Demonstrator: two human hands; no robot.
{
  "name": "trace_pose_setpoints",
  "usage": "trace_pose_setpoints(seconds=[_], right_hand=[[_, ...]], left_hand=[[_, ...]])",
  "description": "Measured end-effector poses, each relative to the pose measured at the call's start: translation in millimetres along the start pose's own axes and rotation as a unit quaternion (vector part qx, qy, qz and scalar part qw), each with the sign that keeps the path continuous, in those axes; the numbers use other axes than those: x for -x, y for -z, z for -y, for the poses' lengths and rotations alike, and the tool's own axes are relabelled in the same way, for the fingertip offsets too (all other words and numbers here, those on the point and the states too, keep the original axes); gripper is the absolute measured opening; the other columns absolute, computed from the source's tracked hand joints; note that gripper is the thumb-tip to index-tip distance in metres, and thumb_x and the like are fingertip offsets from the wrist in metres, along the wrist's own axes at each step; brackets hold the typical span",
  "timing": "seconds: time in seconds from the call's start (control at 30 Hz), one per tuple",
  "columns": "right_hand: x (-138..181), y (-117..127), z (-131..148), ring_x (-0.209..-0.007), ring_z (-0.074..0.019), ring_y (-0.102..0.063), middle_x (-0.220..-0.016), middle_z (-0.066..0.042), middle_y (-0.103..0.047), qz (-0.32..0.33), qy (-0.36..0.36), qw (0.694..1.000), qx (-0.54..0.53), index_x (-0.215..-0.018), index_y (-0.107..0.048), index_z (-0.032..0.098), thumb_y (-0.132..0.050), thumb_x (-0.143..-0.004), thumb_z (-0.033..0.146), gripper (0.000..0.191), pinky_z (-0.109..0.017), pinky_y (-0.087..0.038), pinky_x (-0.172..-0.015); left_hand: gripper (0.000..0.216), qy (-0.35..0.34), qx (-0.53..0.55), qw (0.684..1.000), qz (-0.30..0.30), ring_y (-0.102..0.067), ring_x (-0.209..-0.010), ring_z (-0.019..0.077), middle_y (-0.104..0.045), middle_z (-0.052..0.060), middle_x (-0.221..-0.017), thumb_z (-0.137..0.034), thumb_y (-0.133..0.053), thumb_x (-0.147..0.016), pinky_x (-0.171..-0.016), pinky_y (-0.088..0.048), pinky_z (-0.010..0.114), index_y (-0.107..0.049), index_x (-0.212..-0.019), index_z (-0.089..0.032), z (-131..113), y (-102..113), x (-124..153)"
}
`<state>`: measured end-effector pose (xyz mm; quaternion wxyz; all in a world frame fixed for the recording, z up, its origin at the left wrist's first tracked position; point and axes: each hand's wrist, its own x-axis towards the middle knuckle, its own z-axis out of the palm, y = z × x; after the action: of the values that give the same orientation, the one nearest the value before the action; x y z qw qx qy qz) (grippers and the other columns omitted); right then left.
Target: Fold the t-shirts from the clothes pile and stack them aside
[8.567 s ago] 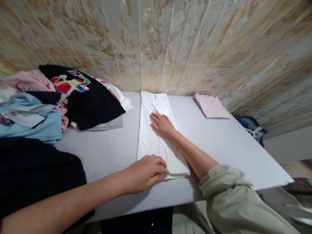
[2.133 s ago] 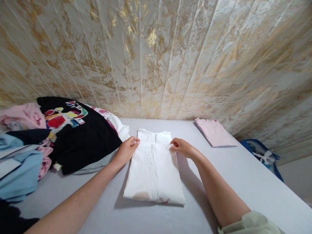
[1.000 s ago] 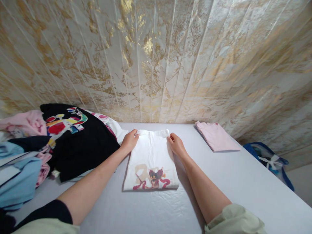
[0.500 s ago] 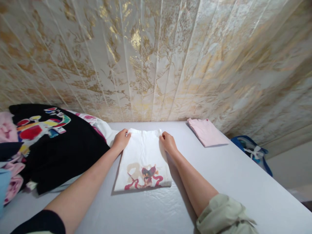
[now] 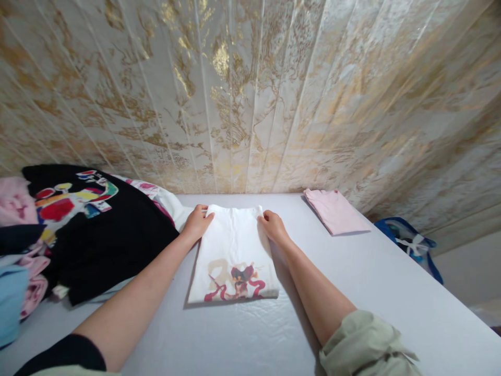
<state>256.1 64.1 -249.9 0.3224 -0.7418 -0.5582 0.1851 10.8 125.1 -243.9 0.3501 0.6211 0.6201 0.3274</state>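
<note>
Wearing rolled pale green sleeve (image 5: pixel 364 339) on right arm, black band (image 5: pixel 64 355) with strip of pale green on left. Below, pale desk (image 5: pixel 235 344), lightly wrinkled on top. Mid-desk, flat on it: folded white garment (image 5: pixel 235 235), with red-and-dark print (image 5: pixel 242 279) plus beige shape along near edge. Grasping its far left corner with left hand (image 5: pixel 198 222), thumb on top; grasping its right edge near far corner with right hand (image 5: pixel 273 225), fingers curled in, tips mostly hidden. Close to left forearm: heap of loose clothes (image 5: pixel 97 250), nearest part a light blue garment (image 5: pixel 11 303) cut off by frame, with pink cloth (image 5: pixel 33 290) just beside. Next in heap, black garment (image 5: pixel 125 224) with multicoloured print (image 5: pixel 64 206), lying over grey cloth (image 5: pixel 117 289). Behind it, white cloth with pink pattern (image 5: pixel 168 199), near left hand. Farther right on desk, well apart from right hand: folded pink garment (image 5: pixel 336 213), flat. Past desk's right edge, lower: blue-trimmed bag (image 5: pixel 407 225) with white bow (image 5: pixel 414 244), contents too small to tell. At very back, behind desk: pleated wall covering (image 5: pixel 250 104), cream with gold pattern.
</note>
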Motion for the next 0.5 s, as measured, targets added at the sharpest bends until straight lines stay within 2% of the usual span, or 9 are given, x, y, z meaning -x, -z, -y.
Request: trace_pose_setpoints(seconds=[0.13, 0.23, 0.37, 0.43, 0.5], right_hand=[[5, 6, 12, -0.065, -0.0119, -0.05, -0.072, 0.0, -0.058, 0.062, -0.057, 0.988, -0.132, -0.079, -0.057, 0.017, -0.053, -0.077, 0.024, 0.009, -0.02, -0.036, -0.057], [18, 18, 27, -0.063, -0.0121, -0.054, -0.072, -0.001, -0.061, 0.092, -0.065, 0.978, -0.177, -0.087, -0.059, 0.016, -0.053, -0.077, 0.023, 0.013, -0.02, -0.039, -0.054], [49, 53, 50, -0.071, -0.0136, -0.06, -0.081, -0.002, -0.065, 0.131, -0.044, 0.94, -0.312, -0.106, -0.057, 0.017, -0.056, -0.078, 0.022, 0.029, -0.021, -0.046, -0.06], [75, 77, 59, -0.075, -0.0141, -0.061, -0.085, -0.002, -0.066, 0.145, -0.021, 0.925, -0.352, -0.12, -0.052, 0.02, -0.059, -0.077, 0.024, 0.044, -0.022, -0.047, -0.063], [108, 100, 65, -0.078, -0.0153, -0.062, -0.09, -0.002, -0.067, 0.161, -0.003, 0.916, -0.366, -0.132, -0.044, 0.024, -0.063, -0.077, 0.027, 0.058, -0.023, -0.048, -0.066]], left_hand=[[0.057, 0.038, 0.062, 0.997, 0.036, -0.065, -0.069, 0.0157, -0.068, 0.007, -0.085, -0.019, -0.058, -0.079, -0.064, -0.05, 0.024, -0.041, -0.133, -0.012, -17, 12, 18], [0.065, 0.051, 0.108, 0.99, 0.068, -0.065, -0.067, 0.0141, -0.067, 0.005, -0.083, -0.014, -0.058, -0.078, -0.065, -0.051, 0.024, -0.038, -0.139, -0.015, -34, 25, 37], [0.07, 0.001, 0.19, 0.978, 0.091, -0.062, -0.059, 0.0122, -0.063, -0.002, -0.072, -0.022, -0.062, -0.076, -0.059, -0.05, 0.022, -0.038, -0.142, -0.024, -62, 46, 74], [0.069, -0.043, 0.214, 0.968, 0.127, -0.062, -0.06, 0.0137, -0.065, -0.002, -0.072, -0.031, -0.065, -0.074, -0.059, -0.051, 0.024, -0.044, -0.139, -0.025, -74, 59, 100], [0.063, -0.052, 0.216, 0.96, 0.172, -0.064, -0.066, 0.0174, -0.07, 0.003, -0.08, -0.039, -0.068, -0.071, -0.062, -0.053, 0.027, -0.055, -0.131, -0.023, -80, 74, 129]])
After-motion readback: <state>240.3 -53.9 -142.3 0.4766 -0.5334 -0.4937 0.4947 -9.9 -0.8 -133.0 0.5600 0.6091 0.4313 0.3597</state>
